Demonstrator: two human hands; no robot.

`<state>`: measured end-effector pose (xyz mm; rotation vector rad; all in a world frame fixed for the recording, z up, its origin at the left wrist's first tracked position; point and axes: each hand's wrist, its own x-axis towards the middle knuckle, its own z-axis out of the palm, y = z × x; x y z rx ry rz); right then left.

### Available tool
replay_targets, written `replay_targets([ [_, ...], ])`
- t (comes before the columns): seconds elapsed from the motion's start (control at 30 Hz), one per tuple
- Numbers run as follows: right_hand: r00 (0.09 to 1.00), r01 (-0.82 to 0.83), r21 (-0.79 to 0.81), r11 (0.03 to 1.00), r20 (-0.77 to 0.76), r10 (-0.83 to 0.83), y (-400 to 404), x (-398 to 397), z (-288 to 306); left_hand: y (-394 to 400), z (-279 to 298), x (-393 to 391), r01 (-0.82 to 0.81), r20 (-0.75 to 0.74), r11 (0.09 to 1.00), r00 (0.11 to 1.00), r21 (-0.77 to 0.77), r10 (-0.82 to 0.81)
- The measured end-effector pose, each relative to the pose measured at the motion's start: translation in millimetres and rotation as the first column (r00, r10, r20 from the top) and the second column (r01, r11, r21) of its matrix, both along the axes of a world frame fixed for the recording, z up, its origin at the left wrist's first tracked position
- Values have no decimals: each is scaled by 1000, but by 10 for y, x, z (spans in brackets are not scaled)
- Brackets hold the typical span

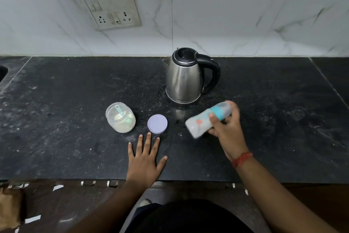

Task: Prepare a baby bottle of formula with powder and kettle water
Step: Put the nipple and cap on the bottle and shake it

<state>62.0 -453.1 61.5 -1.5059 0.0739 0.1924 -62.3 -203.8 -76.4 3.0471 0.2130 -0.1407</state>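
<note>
My right hand (pixel 227 128) grips a baby bottle (pixel 200 122) with a teal collar; the bottle is tilted almost sideways above the counter and blurred by motion. My left hand (pixel 144 161) lies flat on the black counter (pixel 66 138), fingers spread, holding nothing. An open clear jar of pale powder (pixel 120 118) with a green scoop inside stands to the left. Its lilac lid (pixel 157 123) lies beside it, just beyond my left fingertips. A steel kettle (pixel 184 79) with a black lid and handle stands behind the bottle.
A tiled wall with a switch and socket plate (pixel 111 10) rises behind the counter. A sink edge (pixel 2 74) shows at far left. The counter's front edge (pixel 188 180) runs below my hands.
</note>
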Motion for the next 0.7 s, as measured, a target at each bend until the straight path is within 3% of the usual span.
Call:
replay_targets([
  [0.07,992,-127,-76,989,2,128,-15,-10,-17,17,-6,-9,4,4,1000,1000,-11,-4],
  [0.17,998,67,40,997,12,-68,-53,22,3,12,1,1,4,4,1000,1000,0,-4],
  [0.2,998,59,67,996,-2,-59,-51,30,20,4,-2,-2,4,6,1000,1000,1,-4],
  [0.3,985,-171,-10,985,3,171,0,16,25,24,0,-10,3,5,1000,1000,-1,-3],
  [0.4,998,63,114,991,3,-64,0,37,66,6,11,-1,0,0,1000,1000,9,0],
  [0.43,997,71,114,991,3,-72,-6,46,74,0,10,-3,0,5,1000,1000,6,0],
  [0.53,990,-139,-19,990,9,139,2,10,50,20,8,-10,5,12,1000,1000,-8,-5],
  [0.63,998,68,108,992,-11,-68,-20,24,38,3,10,-1,2,5,1000,1000,2,-2],
  [0.7,1000,-1,69,998,-19,3,-12,30,29,10,1,1,0,10,1000,1000,2,0],
])
